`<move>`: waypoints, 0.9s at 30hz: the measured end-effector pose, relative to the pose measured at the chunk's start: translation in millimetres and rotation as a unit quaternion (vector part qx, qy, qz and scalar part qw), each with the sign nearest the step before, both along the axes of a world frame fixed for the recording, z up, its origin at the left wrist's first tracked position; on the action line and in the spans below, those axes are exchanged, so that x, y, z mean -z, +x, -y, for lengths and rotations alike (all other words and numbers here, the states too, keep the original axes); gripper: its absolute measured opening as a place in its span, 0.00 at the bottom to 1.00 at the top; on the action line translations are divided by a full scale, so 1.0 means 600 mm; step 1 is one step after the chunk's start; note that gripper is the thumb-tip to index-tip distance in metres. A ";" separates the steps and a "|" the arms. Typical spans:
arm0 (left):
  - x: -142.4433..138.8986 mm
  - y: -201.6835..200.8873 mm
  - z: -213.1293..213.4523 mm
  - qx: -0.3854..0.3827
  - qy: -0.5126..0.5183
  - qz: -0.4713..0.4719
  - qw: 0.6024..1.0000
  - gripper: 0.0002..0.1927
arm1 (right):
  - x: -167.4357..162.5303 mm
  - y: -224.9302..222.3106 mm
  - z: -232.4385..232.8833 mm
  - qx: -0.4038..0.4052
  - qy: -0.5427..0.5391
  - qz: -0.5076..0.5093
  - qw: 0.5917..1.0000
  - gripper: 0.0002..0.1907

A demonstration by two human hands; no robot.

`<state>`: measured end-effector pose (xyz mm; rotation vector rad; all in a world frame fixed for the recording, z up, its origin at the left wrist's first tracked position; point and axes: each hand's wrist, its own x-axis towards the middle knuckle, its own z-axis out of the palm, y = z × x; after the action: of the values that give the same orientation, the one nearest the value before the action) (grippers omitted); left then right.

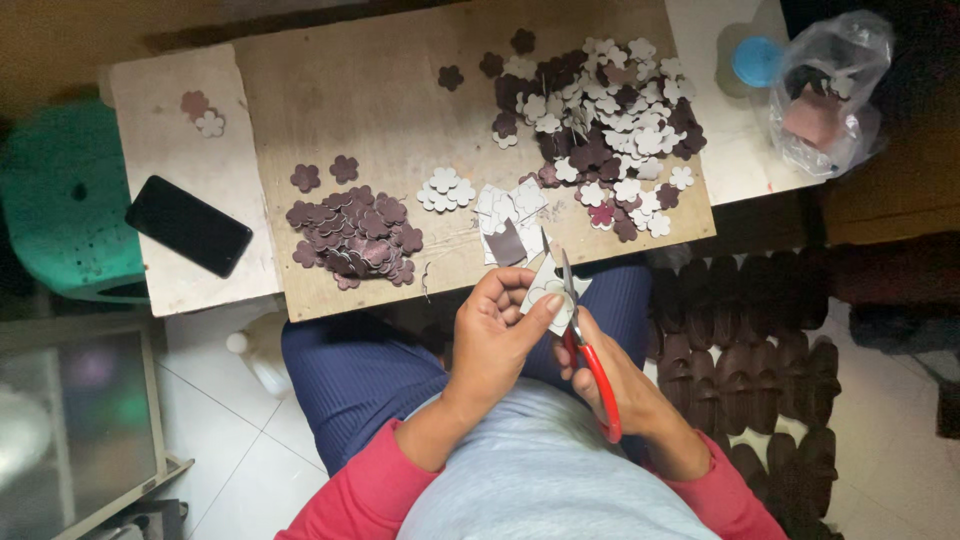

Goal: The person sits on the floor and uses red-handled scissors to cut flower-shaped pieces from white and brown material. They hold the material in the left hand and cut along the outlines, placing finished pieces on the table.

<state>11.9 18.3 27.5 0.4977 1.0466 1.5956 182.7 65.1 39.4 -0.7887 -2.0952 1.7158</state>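
White paper piece (543, 290) pinched in left hand (497, 335); right hand (610, 375) closed round red-handled scissors (585, 345), blades cutting it, near worktop (370, 90) edge.

Bag (830, 95) contents blurred, scissors (590, 365) grip hidden by right hand (625, 385)

Phone (188, 225) lies left of the board (370, 90); bag (825, 95) far right.

Black phone (188, 225) on tabletop (370, 90) left end; green stool (60, 200) beside it; clear plastic bag (830, 90) far right, blue lid (757, 62) near.
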 end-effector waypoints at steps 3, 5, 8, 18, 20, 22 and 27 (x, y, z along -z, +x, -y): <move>-0.004 0.000 -0.001 0.004 -0.007 0.004 1.000 0.16 | -0.002 0.000 0.001 0.002 -0.049 -0.003 0.999 0.59; -0.005 -0.001 -0.002 0.006 -0.008 0.001 1.000 0.16 | -0.004 -0.001 0.001 0.002 -0.050 -0.005 0.999 0.60; -0.006 -0.004 -0.001 0.010 -0.009 0.002 1.000 0.16 | -0.009 0.002 0.000 0.004 -0.046 -0.004 0.999 0.59; -0.009 -0.014 0.000 0.009 -0.013 -0.038 0.999 0.17 | -0.014 0.012 -0.003 -0.007 -0.006 0.004 1.000 0.48; -0.010 -0.017 0.001 0.007 -0.017 -0.049 0.999 0.17 | -0.014 0.015 -0.004 -0.013 -0.019 0.009 1.000 0.44; -0.011 -0.020 0.001 0.006 -0.023 -0.061 0.998 0.17 | -0.013 0.018 -0.004 -0.015 -0.024 0.010 1.000 0.41; -0.010 -0.023 -0.001 0.005 -0.027 -0.072 0.997 0.18 | -0.010 0.024 -0.003 -0.011 -0.051 0.014 0.999 0.37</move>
<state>-2.0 18.8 33.7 0.5872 1.1897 1.5368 196.8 66.9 45.3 -0.8260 -2.0537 1.8469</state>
